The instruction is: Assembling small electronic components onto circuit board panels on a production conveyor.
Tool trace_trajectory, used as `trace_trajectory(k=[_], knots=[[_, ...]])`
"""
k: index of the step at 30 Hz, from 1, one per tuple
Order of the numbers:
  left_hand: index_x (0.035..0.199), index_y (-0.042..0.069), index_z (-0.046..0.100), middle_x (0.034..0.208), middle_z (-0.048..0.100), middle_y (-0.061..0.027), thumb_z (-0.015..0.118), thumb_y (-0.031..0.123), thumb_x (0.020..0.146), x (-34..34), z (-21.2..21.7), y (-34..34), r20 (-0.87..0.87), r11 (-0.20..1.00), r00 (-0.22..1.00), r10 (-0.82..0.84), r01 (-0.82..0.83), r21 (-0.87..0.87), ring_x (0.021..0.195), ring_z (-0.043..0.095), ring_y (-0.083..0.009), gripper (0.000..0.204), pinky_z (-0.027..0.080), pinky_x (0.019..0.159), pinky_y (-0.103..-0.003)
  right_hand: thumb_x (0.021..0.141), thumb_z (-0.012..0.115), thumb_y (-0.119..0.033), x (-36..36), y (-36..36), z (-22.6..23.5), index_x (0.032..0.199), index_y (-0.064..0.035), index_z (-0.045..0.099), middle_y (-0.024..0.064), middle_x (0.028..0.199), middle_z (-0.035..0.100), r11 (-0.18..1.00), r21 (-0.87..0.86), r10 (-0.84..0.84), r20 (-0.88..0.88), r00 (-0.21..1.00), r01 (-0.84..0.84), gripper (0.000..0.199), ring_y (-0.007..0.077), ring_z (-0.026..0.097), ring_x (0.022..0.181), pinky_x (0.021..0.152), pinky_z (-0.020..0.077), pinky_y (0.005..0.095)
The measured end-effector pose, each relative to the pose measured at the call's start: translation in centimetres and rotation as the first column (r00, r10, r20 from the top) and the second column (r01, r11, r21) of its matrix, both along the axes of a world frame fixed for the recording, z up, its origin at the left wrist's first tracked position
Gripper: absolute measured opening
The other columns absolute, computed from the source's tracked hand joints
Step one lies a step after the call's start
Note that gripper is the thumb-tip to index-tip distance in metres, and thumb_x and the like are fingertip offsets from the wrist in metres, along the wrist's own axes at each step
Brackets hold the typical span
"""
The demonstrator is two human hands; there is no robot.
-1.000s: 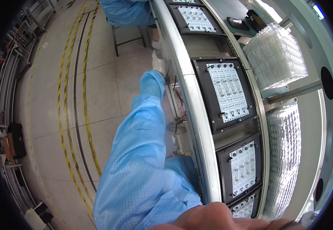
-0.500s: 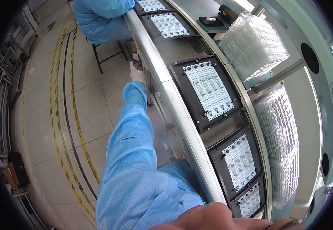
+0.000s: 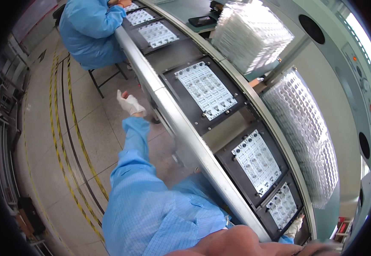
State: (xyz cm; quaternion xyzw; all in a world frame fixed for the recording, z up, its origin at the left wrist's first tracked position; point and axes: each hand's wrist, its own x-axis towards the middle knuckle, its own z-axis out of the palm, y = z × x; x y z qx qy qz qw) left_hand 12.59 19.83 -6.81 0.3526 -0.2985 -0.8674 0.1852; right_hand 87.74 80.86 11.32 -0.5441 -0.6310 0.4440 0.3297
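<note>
My left hand (image 3: 130, 103), in a white glove, hangs out over the floor just left of the conveyor's metal rail (image 3: 181, 128); its fingers are loose and hold nothing. My blue sleeve (image 3: 136, 153) runs down to it. Black carrier trays ride the belt, each with a white panel of small circuit boards: one (image 3: 206, 90) lies level with my left hand, another (image 3: 257, 162) sits nearer me. My right hand (image 3: 295, 226) shows only as a patch of white glove at the edge of the nearest tray (image 3: 281, 205); its grip is hidden.
A person in a blue suit (image 3: 89, 30) sits on a chair at the same line, further up. Stacks of clear blister trays (image 3: 253, 34) (image 3: 309, 136) stand beyond the belt. Yellow and black floor stripes (image 3: 70, 141) run along the aisle on the left.
The view has swung, so the seated person and more trays now show. My left hand has come off the rail's side and hangs a little further out over the floor.
</note>
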Motion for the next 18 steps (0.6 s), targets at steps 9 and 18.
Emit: trace_trajectory(k=[9, 18], knots=[[0.131, 0.003, 0.060, 0.099, 0.062, -0.0046, 0.045, -0.009, 0.088, 11.5, 21.3, 8.1, -0.379, 0.340, 0.841, -0.386, -0.252, -0.906, 0.092, 0.057, -0.0135, 0.048, 0.046, 0.089, -0.028, 0.105, 0.041, -0.049, -1.3, -5.4, 1.9, 0.144, -0.0080, 0.047, 0.0023, 0.123, 0.060, 0.955, -0.199, 0.162, -0.275, 0.948, -0.221, 0.057, 0.0125, 0.058, 0.108, 0.095, 0.0493, 0.0293], [0.119, 0.012, 0.062, 0.070, 0.056, -0.0004, 0.059, 0.011, 0.083, 27.0, 31.1, 28.1, 0.058, 0.173, -0.309, -0.949, -0.667, -0.725, 0.072, 0.062, -0.0214, 0.037, 0.041, 0.108, -0.052, 0.106, 0.042, -0.047, -5.7, -9.2, 3.4, 0.113, -0.0077, 0.063, 0.0018, 0.097, 0.065, 0.974, -0.226, -0.077, -0.321, 0.944, 0.002, 0.046, 0.0112, 0.059, 0.081, 0.071, 0.0526, 0.0269]])
